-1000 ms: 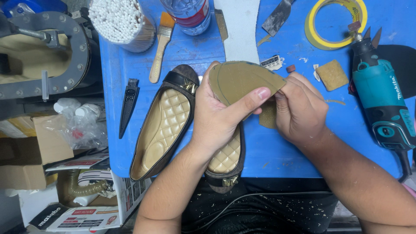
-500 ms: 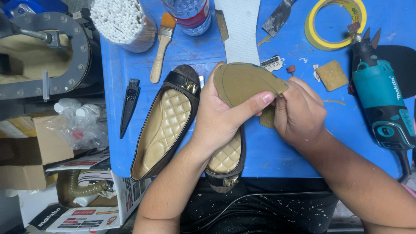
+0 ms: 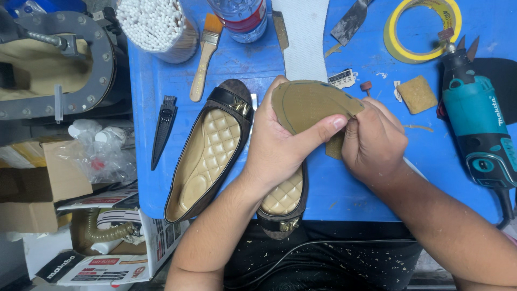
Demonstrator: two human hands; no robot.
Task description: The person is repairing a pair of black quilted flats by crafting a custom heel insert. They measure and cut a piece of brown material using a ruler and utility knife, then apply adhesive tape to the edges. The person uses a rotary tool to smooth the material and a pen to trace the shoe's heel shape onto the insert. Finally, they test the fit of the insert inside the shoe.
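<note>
You've got a blue tabletop (image 3: pixel 344 178) packed with gear. Off the left edge sits a grey metal press frame (image 3: pixel 81 64). On the right lies a teal rotary tool (image 3: pixel 476 126), with a roll of yellow tape (image 3: pixel 393 32) above it. A brown flat shoe (image 3: pixel 207 153) with a quilted gold lining lies left of your hands, and its mate (image 3: pixel 283 207) sits under your left wrist, mostly hidden. Your left hand (image 3: pixel 280 148) is clamped on a tan sole piece (image 3: pixel 307 102), thumb pressed across its face, holding it up above the tabletop. Your right hand (image 3: pixel 374 143) pinches that piece's right edge. Smaller stuff: a cup of cotton swabs (image 3: pixel 156 27), a paintbrush (image 3: pixel 204 56), a tan sanding block (image 3: pixel 417 94).
</note>
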